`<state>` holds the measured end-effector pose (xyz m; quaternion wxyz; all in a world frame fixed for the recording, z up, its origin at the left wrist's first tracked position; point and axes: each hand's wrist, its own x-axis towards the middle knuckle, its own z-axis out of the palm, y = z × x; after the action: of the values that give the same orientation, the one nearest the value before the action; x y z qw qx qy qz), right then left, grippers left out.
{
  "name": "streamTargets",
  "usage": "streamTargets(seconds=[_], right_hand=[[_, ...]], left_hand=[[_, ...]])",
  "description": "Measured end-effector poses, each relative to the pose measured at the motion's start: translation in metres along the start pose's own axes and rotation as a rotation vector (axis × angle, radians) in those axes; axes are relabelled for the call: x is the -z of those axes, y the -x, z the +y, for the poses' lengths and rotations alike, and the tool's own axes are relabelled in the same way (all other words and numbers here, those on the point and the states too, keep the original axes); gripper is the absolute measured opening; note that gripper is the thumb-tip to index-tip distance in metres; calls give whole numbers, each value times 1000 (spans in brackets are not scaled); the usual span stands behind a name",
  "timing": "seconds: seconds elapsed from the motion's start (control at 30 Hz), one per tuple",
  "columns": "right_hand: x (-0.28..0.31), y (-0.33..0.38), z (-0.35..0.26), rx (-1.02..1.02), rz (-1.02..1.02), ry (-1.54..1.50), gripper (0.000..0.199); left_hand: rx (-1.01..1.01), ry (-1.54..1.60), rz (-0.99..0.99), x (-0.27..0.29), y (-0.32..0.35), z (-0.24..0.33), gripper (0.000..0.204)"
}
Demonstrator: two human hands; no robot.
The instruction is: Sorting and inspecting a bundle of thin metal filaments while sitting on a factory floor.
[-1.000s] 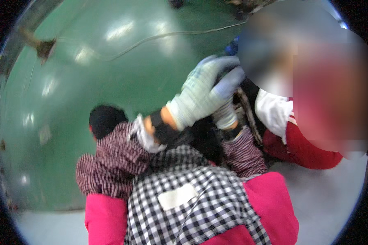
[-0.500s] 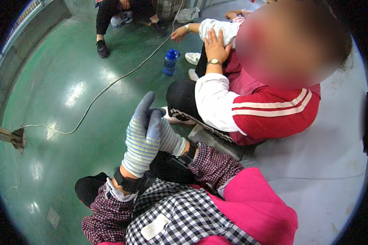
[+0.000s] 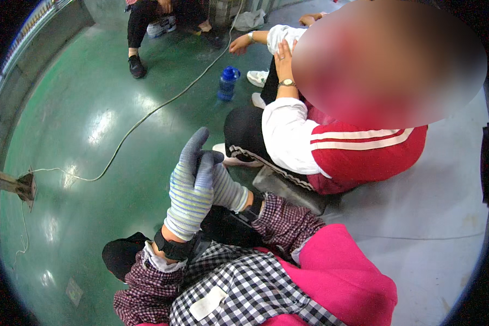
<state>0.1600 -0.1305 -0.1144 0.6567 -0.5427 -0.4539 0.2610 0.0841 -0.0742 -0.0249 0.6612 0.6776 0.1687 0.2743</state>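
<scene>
My left hand (image 3: 190,190) wears a grey-blue striped knit glove and is raised in front of me, with its fingers pointing up and nothing in it. My right hand (image 3: 225,187), in a matching glove, lies close against the left hand. Its fingertips reach over the left glove's edge, and the rest of its fingers are hidden behind the left hand. A black band (image 3: 174,249) circles my left wrist. Both checked sleeves rest over my dark trousers and pink-and-checked apron (image 3: 331,277).
A person in a red and white jacket (image 3: 358,152) sits on the floor close at my right. A blue bottle (image 3: 228,81) stands on the green floor (image 3: 92,136), which a pale cable (image 3: 146,114) crosses. Another seated person's legs (image 3: 141,32) are at the far side. A metal bracket (image 3: 22,185) juts in at the left.
My gloved hands, joined throughout, have come down from the upper middle of the view to the centre. The view has swung to show more floor and the seated person.
</scene>
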Motion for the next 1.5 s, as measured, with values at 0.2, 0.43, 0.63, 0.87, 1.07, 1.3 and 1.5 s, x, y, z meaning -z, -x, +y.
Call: streamTargets(seconds=[0.2,0.43,0.63,0.87,1.07,1.3,1.5], right_hand=[[-4,10,22,89,-83,-130,26],[-15,10,35,61,-94,53,26],[-21,15,21,32,-126,534,31],[-24,22,-9,275,35,520,32],[-8,31,36,-100,-84,-9,36],[-14,31,13,-25,18,74,29],[-7,15,-5,273,-51,429,10]], left_hand=[[-94,-100,-53,5,8,-8,40],[27,187,-55,21,14,-3,41],[-7,-11,-48,25,17,-7,41],[-347,-467,-89,29,22,-11,43],[-296,-322,-81,23,27,-7,39],[-275,-59,16,31,44,1,37],[-224,77,263,76,57,28,47]])
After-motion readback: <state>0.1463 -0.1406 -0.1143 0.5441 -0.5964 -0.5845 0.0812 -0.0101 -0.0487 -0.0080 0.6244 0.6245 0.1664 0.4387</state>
